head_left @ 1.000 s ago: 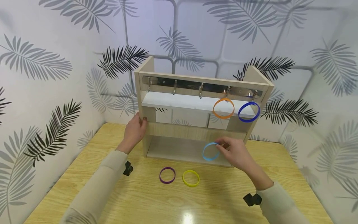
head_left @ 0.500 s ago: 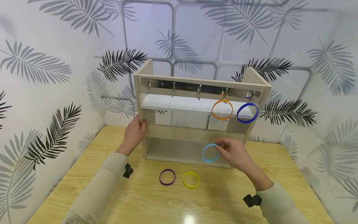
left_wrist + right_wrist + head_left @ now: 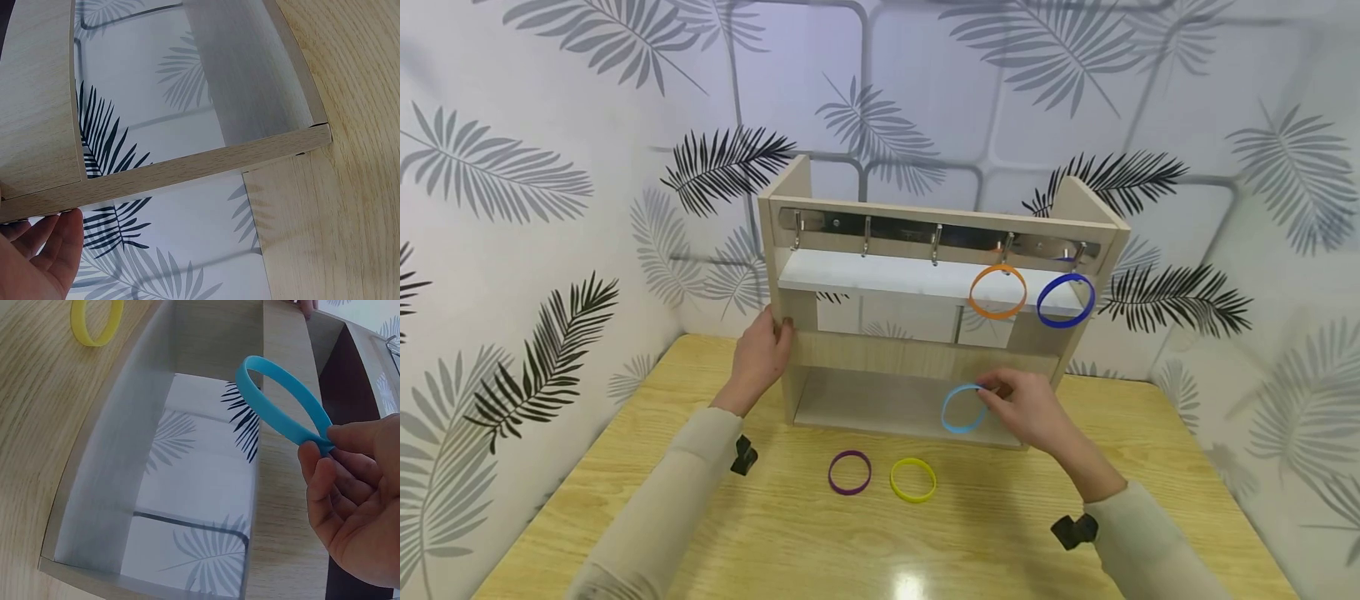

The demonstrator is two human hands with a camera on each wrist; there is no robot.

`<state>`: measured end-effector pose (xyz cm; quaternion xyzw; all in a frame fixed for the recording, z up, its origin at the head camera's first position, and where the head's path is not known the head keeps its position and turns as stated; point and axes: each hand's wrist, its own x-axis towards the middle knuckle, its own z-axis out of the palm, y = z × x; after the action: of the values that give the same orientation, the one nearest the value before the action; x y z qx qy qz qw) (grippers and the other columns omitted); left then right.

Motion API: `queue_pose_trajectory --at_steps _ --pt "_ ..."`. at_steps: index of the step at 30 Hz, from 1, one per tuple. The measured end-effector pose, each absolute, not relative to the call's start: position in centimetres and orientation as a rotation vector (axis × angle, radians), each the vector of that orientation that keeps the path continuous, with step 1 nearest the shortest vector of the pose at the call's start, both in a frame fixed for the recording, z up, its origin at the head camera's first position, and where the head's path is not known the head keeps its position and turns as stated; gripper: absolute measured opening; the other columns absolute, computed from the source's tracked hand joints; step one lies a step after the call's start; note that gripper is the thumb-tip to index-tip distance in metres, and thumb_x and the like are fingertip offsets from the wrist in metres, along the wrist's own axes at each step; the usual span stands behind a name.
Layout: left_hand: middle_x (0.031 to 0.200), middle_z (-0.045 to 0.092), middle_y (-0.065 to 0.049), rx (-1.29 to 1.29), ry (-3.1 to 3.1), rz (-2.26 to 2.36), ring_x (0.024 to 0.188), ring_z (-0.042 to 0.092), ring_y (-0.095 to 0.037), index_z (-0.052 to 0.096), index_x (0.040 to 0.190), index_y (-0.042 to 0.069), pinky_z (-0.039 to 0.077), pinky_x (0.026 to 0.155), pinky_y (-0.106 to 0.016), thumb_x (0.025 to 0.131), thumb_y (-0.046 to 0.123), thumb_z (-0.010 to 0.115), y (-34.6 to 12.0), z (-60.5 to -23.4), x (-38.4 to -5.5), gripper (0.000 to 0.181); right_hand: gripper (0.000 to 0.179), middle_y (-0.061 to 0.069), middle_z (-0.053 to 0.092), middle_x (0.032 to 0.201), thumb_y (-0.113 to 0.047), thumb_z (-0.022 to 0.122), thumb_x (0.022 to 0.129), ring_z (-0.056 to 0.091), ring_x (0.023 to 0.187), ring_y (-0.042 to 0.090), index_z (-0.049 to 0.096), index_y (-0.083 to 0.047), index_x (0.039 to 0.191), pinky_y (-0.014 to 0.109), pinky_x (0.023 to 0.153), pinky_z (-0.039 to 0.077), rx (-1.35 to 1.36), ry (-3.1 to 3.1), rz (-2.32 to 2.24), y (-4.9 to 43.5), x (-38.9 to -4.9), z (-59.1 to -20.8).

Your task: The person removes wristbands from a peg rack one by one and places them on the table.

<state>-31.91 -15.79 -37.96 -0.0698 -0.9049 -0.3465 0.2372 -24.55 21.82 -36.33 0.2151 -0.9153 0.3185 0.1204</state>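
Observation:
My right hand (image 3: 1030,408) pinches a light-blue silicone wristband (image 3: 269,415) between thumb and fingers, in front of the lower part of a small wooden shelf (image 3: 887,350). At the shelf's left side panel, my left hand (image 3: 760,354) grips the edge, thumb at the front. An orange wristband (image 3: 997,316) and a dark-blue wristband (image 3: 1063,323) hang from the two rightmost hooks of the metal hook rail (image 3: 902,229). The three hooks to their left carry nothing. On the table in front of the shelf lie a purple wristband (image 3: 850,492) and a yellow wristband (image 3: 912,499).
The shelf stands on a light wood-grain table (image 3: 790,533), close to a wall (image 3: 925,100) with leaf-patterned paper. A white board (image 3: 880,271) runs across the shelf behind the hooks. Another papered wall rises along the table's left side.
The head view has shifted slightly. Both hands and the light-blue wristband keep nearly the same place against the shelf.

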Motion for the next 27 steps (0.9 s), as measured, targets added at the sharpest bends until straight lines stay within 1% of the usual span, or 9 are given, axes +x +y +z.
queue_pose_trajectory --at_steps 13,20,27 --pt "0.112 0.06 -0.023 -0.201 -2.473 -0.956 0.095 0.061 -0.039 0.047 0.13 -0.004 0.048 0.076 -0.053 0.1 0.027 0.039 -15.8 -37.9 -31.9 0.043 0.009 0.004 0.067 0.081 -0.005 0.066 0.087 0.061 0.072 0.016 0.069 0.0 0.094 0.029 0.062 0.048 0.654 -2.759 0.967 22.7 -25.9 -38.9" --pt "0.109 0.06 -0.023 -0.206 -2.469 -0.953 0.092 0.061 -0.039 0.047 0.129 -0.005 0.049 0.074 -0.052 0.1 0.026 0.04 -15.8 -37.8 -31.8 0.043 0.01 0.003 0.067 0.08 -0.006 0.066 0.087 0.06 0.07 0.013 0.069 0.0 0.094 0.027 0.059 0.048 0.695 -2.777 0.966 23.2 -26.4 -40.4" --pt "0.113 0.06 -0.024 -0.205 -2.472 -0.962 0.096 0.061 -0.039 0.046 0.13 -0.004 0.048 0.077 -0.052 0.1 0.026 0.04 -15.9 -37.9 -31.9 0.043 0.01 0.002 0.067 0.079 -0.008 0.064 0.088 0.059 0.065 0.008 0.068 -0.001 0.094 0.025 0.055 0.048 0.801 -2.852 0.978 24.0 -26.7 -41.9"
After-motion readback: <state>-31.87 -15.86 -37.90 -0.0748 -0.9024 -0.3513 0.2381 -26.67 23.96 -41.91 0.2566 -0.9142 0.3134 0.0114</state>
